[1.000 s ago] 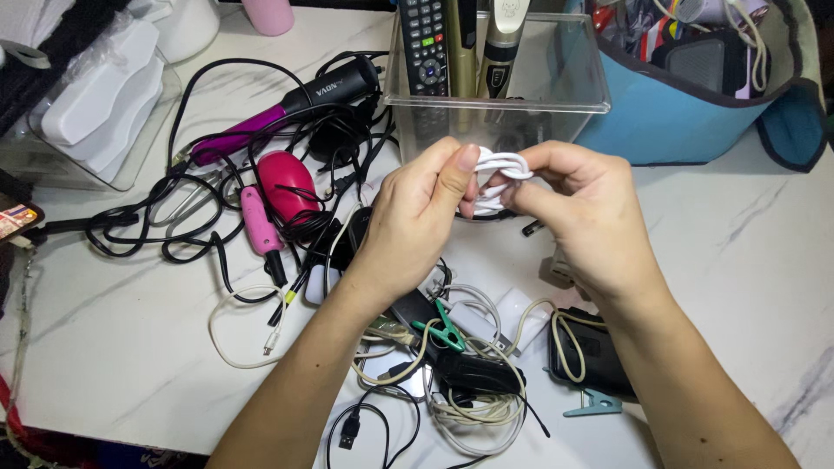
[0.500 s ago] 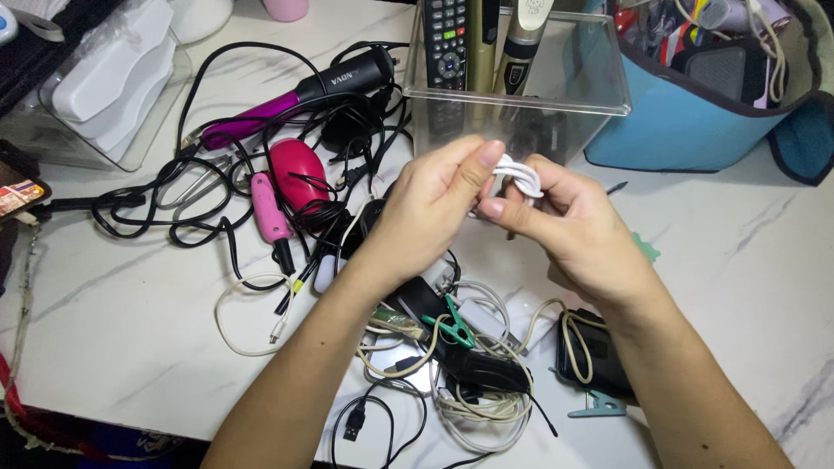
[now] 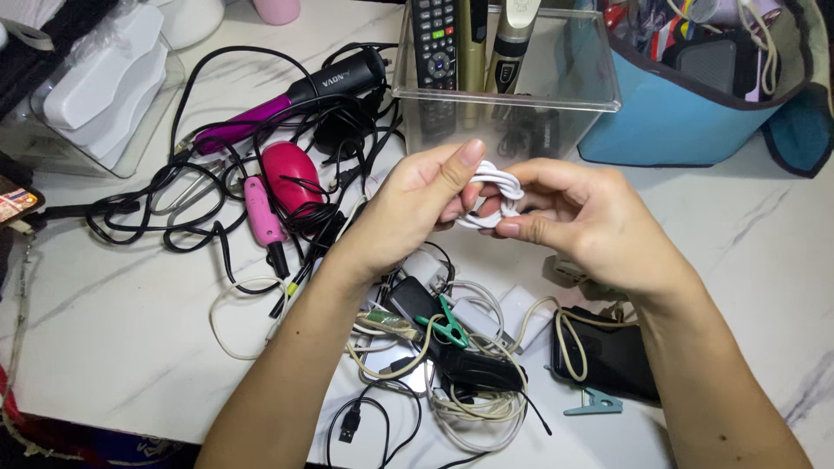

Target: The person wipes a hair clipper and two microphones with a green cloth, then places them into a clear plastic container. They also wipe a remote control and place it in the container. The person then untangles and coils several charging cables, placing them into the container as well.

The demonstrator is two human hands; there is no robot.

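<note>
Closest to the person, on the white marble counter (image 3: 113, 339), lies a messy pile of cords (image 3: 452, 382) in black, white and cream. A small green clip (image 3: 445, 327) sits on top of the pile. Just to the right of it is a flat black case (image 3: 612, 360) with a cream cord looped over its edge, and a little blue clip (image 3: 595, 402) lies below the case. Above the pile, both hands are up off the counter and meet in the middle. The left hand (image 3: 408, 208) is curled, with its thumb pressed on a small bundle of white cable (image 3: 495, 195). The right hand (image 3: 582, 221) is curled too, and its fingers wrap round the other side of the same bundle. The white cable is pinched between the two hands, held in the air. Farther left lie a pink mouse (image 3: 291, 174), a small pink gadget (image 3: 261, 211) and a purple and black hair iron (image 3: 287, 95) in a tangle of black cords. Behind the hands stands a clear box (image 3: 521, 108) with remotes standing in it. To its right is a blue bag (image 3: 686, 113) full of things.
</note>
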